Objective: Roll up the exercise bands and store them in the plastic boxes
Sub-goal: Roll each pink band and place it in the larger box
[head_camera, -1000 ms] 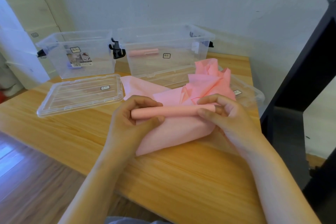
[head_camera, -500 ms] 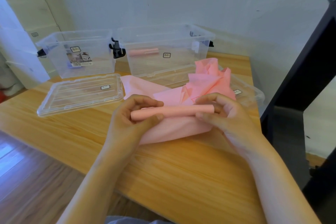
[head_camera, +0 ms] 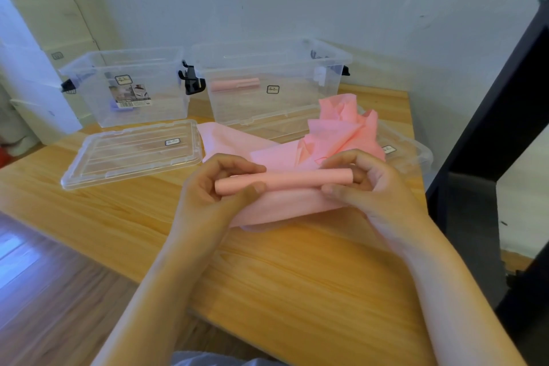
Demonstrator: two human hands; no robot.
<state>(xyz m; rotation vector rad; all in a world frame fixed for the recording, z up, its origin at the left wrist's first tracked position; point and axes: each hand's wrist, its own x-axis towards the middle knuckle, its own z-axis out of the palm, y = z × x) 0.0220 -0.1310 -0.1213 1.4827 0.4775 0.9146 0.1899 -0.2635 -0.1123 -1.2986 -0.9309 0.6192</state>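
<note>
the near flap of the pink band [head_camera: 297, 180] is shorter than before. the left hand [head_camera: 205, 193] and right hand [head_camera: 377, 190] grip the roll's ends with curled fingers [head_camera: 234, 165] above the surface [head_camera: 297, 276], near the right box [head_camera: 297, 89].

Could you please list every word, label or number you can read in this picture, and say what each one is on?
Nothing here is legible.
First sticker, on the left box: script too blurred.
Barcode label, below it: print too small.
Second sticker, on the right box: too blurred.
Third sticker, on the left lid: too blurred.
Fourth sticker, on the right lid: too blurred.
</note>
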